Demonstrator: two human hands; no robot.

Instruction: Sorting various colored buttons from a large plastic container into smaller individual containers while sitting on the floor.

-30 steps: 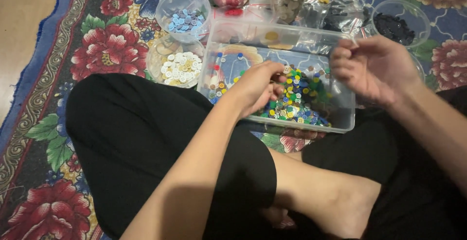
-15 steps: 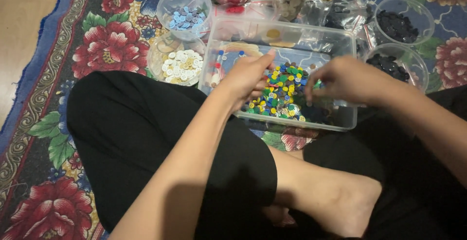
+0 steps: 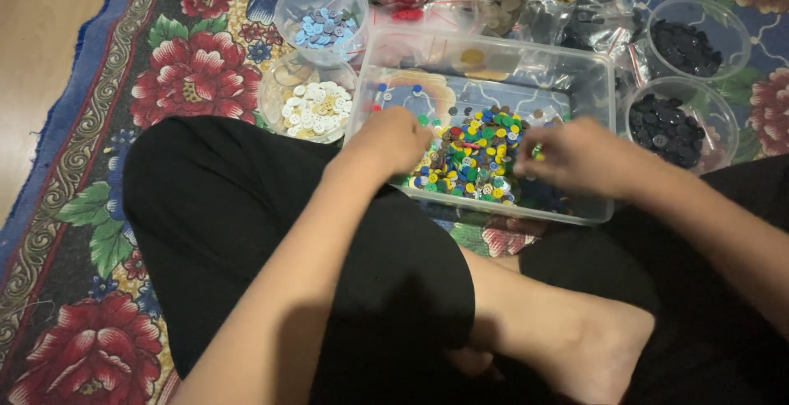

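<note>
Both hands crowd the clear tub [image 3: 604,93] of mixed buttons [image 3: 475,154], tubs ringing it from nine to three o'clock. The left hand [image 3: 393,138] is curled, grip unclear. The right hand [image 3: 585,157] pinches a button.

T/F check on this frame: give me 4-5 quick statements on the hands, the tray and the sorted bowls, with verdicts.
1. Both hands are over the clear tray. True.
2. The tray holds only red buttons. False: its pile is mixed, with yellow, green, blue and red.
3. A bowl of white buttons sits left of the tray. True.
4. The bowls right of the tray hold light blue buttons. False: they hold black ones; the light blue are upper left.
5. The tray sits on a bare wooden table. False: it sits on a floral rug.
</note>
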